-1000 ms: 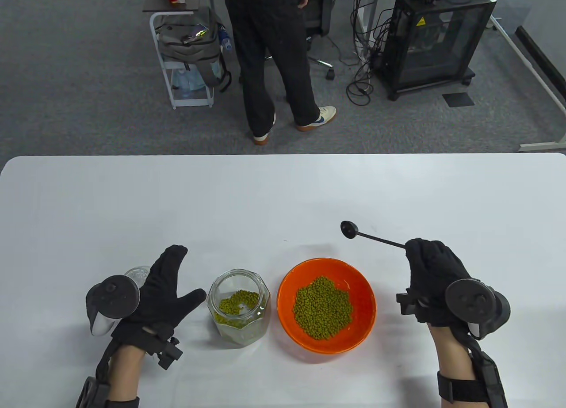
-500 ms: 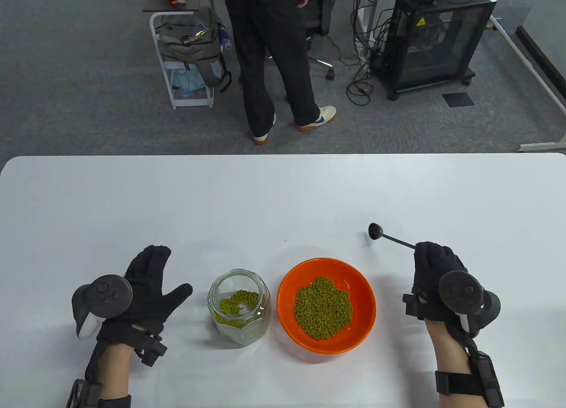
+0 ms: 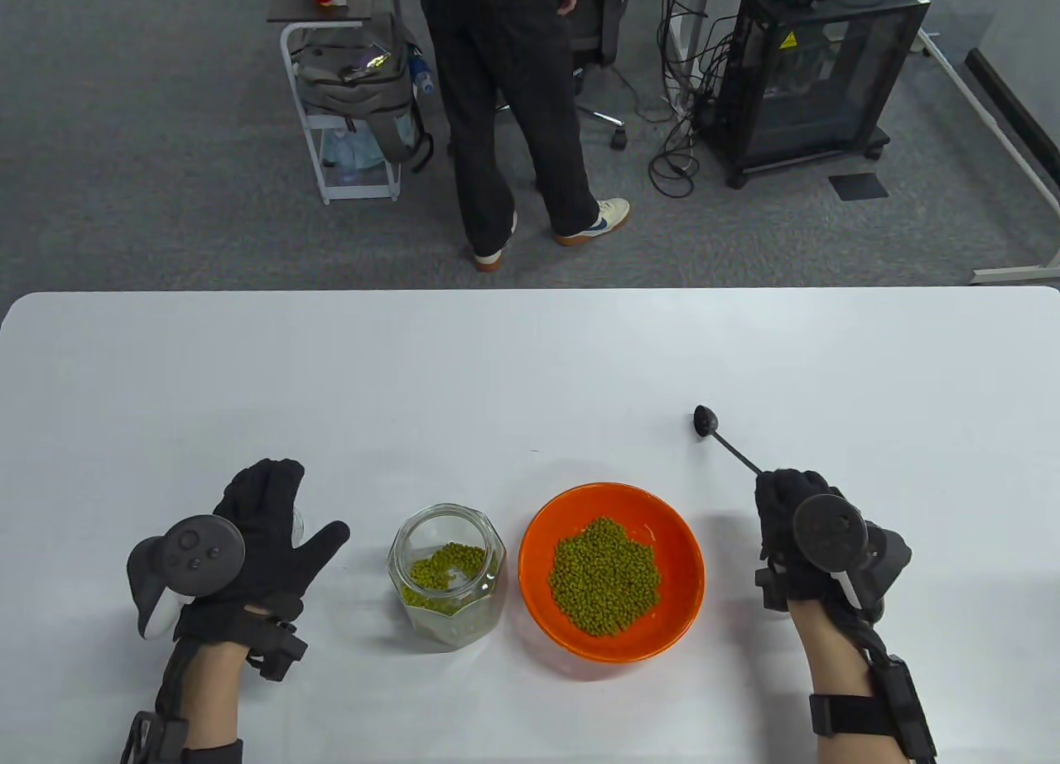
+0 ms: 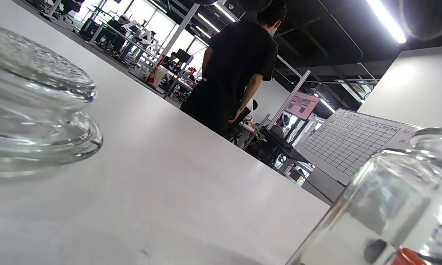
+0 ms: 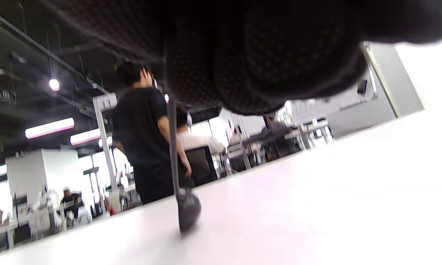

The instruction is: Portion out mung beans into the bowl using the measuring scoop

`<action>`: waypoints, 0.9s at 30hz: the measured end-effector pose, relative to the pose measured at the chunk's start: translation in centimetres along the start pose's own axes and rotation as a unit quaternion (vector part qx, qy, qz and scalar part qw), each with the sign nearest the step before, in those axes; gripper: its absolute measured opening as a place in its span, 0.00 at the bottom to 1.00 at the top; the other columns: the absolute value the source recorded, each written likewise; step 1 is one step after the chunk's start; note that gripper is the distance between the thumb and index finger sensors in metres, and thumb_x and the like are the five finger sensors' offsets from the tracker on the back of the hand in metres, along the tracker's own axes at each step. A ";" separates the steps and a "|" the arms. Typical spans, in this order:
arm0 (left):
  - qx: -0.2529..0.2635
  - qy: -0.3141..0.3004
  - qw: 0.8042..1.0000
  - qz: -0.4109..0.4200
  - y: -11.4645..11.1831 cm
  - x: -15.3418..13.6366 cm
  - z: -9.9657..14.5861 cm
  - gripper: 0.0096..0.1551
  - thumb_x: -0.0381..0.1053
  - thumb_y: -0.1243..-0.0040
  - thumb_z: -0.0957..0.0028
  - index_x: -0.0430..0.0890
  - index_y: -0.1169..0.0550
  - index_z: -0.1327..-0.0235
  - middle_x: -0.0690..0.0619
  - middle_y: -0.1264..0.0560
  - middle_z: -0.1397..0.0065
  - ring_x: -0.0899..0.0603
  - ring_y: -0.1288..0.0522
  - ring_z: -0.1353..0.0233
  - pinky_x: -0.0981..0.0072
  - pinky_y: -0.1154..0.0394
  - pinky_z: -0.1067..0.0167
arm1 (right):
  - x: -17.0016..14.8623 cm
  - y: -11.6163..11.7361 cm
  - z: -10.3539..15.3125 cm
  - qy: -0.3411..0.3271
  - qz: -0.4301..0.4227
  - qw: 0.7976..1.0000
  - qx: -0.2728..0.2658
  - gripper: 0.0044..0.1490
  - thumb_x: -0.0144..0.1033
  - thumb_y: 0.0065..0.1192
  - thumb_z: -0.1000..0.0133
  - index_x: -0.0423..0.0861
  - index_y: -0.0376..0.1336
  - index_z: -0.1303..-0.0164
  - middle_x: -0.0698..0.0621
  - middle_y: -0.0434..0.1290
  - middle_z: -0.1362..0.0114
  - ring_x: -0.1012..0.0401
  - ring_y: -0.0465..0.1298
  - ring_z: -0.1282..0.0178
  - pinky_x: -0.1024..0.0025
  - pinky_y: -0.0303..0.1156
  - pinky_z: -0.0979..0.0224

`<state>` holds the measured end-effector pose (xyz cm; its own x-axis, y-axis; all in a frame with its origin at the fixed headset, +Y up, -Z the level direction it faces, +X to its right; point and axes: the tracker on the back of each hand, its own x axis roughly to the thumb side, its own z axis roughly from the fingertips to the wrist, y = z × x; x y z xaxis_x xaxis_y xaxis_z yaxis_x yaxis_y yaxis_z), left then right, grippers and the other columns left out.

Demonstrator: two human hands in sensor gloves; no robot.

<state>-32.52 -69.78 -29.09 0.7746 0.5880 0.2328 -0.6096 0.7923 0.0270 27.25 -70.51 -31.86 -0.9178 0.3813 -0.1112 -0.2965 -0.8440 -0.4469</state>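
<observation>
Setting down: right hand (image 3: 799,532), still gripping the scoop (image 3: 706,419), has swung it right of the bowl (image 3: 538,586) to the table. Left hand (image 3: 265,532), fingers loose, has left the jar (image 3: 447,574). Beans (image 3: 604,576) fill the bowl; portioning looks finished.

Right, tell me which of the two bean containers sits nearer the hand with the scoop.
The orange bowl. It sits between the glass jar and the right hand gripping the measuring scoop, so the jar is farther away.
</observation>
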 end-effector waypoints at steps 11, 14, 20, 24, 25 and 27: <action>0.000 0.020 0.998 -0.064 0.0 0.0 0.1 0.64 0.84 0.48 0.47 0.39 0.49 0.17 0.32 0.55 0.15 0.19 0.58 0.18 0.17 0.59 0.30 | -0.5 2.3 -0.2 0.031 0.055 0.978 0.197 0.26 0.52 0.65 0.45 0.42 0.79 0.58 0.44 0.85 0.54 0.55 0.84 0.68 0.61 0.81 0.62; -0.004 0.024 0.997 -0.079 0.0 -0.1 0.1 0.64 0.84 0.48 0.47 0.40 0.50 0.17 0.32 0.56 0.15 0.19 0.59 0.18 0.17 0.59 0.30 | -0.2 2.6 -0.1 0.029 0.074 0.969 0.235 0.26 0.52 0.64 0.44 0.42 0.79 0.59 0.45 0.85 0.56 0.56 0.84 0.70 0.62 0.81 0.63; -0.003 0.032 0.996 -0.084 0.0 0.0 0.1 0.64 0.83 0.48 0.47 0.39 0.50 0.17 0.32 0.56 0.15 0.19 0.59 0.18 0.17 0.59 0.30 | 0.2 3.7 0.3 0.037 0.123 0.945 0.301 0.27 0.53 0.63 0.44 0.43 0.80 0.61 0.46 0.85 0.60 0.59 0.83 0.73 0.63 0.81 0.65; -0.003 0.037 0.994 -0.098 -0.2 0.0 0.1 0.63 0.82 0.47 0.46 0.39 0.49 0.17 0.32 0.56 0.15 0.19 0.59 0.18 0.18 0.59 0.30 | 0.3 4.1 0.5 0.041 0.129 0.932 0.335 0.27 0.54 0.63 0.44 0.43 0.80 0.62 0.47 0.85 0.62 0.59 0.83 0.75 0.64 0.81 0.66; -0.006 0.038 0.994 -0.103 -0.2 0.0 0.1 0.63 0.82 0.47 0.46 0.39 0.50 0.17 0.32 0.56 0.15 0.19 0.59 0.18 0.18 0.60 0.30 | 0.4 4.3 0.5 0.037 0.136 0.930 0.341 0.27 0.54 0.63 0.44 0.43 0.80 0.63 0.47 0.85 0.63 0.59 0.83 0.76 0.64 0.81 0.67; -0.008 0.038 0.994 -0.105 -0.2 0.0 0.1 0.63 0.82 0.47 0.46 0.39 0.50 0.17 0.32 0.56 0.15 0.19 0.59 0.18 0.18 0.60 0.30 | 0.5 4.4 0.5 0.039 0.142 0.925 0.352 0.27 0.54 0.63 0.44 0.43 0.80 0.62 0.47 0.85 0.63 0.59 0.83 0.76 0.64 0.81 0.67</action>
<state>-32.40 -69.94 -29.04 0.8952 0.4195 0.1504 -0.4309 0.9009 0.0521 25.37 -74.22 -33.45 -0.9714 0.1093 -0.2107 -0.1697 -0.9404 0.2946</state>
